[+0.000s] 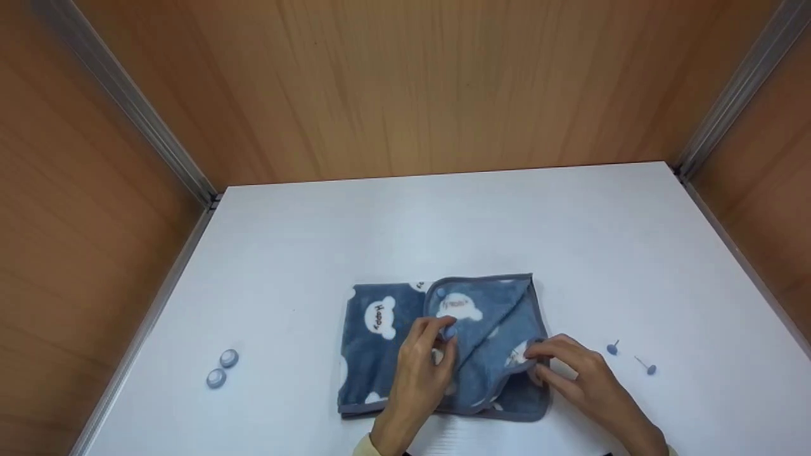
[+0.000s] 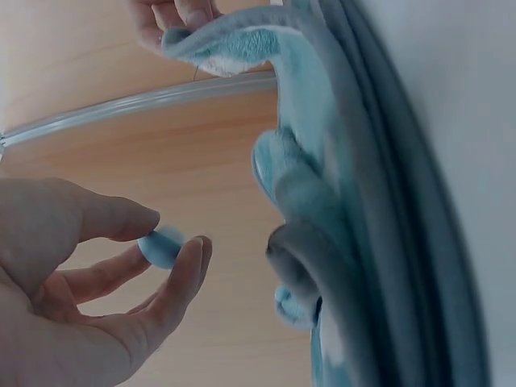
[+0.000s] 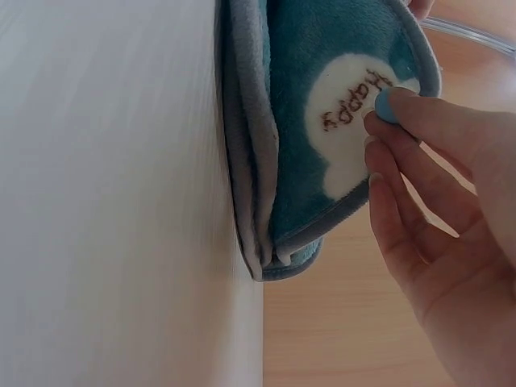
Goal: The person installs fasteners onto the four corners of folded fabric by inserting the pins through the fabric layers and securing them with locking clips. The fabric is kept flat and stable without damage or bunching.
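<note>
Buttons, two round pale-blue ones (image 1: 222,368), sit far left on the white table (image 1: 443,221). Left hand (image 1: 423,354) pinches a small blue cap (image 2: 161,244) over the folded blue bear-print fleece cloth (image 1: 380,335); right hand (image 1: 573,373) pinches its lifted corner. Two blue pins (image 1: 630,358) lie rightmost.

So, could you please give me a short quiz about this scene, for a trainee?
1. True or false: the blue towel lies fully unfolded on the white table.
2. What does the left hand pinch? A) a small blue piece B) a coin C) a pencil
3. How many blue pins lie on the table right of the towel?
Key: 1 false; 2 A; 3 two.
</note>
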The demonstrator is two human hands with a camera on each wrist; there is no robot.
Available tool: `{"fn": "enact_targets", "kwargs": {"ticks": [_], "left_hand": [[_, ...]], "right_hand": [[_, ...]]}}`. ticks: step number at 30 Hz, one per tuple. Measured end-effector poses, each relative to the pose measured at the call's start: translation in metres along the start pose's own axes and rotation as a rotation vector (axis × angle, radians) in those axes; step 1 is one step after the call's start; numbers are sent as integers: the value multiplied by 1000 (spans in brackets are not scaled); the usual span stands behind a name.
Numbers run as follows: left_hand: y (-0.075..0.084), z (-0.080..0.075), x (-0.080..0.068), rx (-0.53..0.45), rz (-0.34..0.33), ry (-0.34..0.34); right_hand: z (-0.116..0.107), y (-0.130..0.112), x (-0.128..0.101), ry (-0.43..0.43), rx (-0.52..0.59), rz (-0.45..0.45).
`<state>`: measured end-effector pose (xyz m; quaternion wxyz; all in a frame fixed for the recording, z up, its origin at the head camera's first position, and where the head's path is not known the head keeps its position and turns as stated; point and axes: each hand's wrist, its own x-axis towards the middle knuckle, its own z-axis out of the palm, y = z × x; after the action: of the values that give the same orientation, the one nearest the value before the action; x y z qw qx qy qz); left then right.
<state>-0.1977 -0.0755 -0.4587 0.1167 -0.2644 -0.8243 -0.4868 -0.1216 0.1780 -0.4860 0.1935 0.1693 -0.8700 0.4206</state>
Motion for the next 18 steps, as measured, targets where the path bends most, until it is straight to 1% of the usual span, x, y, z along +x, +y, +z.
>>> {"fn": "enact_targets", "kwargs": {"ticks": [5, 10, 18], "left_hand": [[5, 7, 0, 14, -7, -21], [10, 13, -1, 16, -9, -43], [12, 20, -3, -18, 54, -95]], "right_hand": [[0, 0, 0, 7, 9, -22], [0, 1, 0, 24, -10, -75], [1, 3, 1, 26, -9, -104]]}}
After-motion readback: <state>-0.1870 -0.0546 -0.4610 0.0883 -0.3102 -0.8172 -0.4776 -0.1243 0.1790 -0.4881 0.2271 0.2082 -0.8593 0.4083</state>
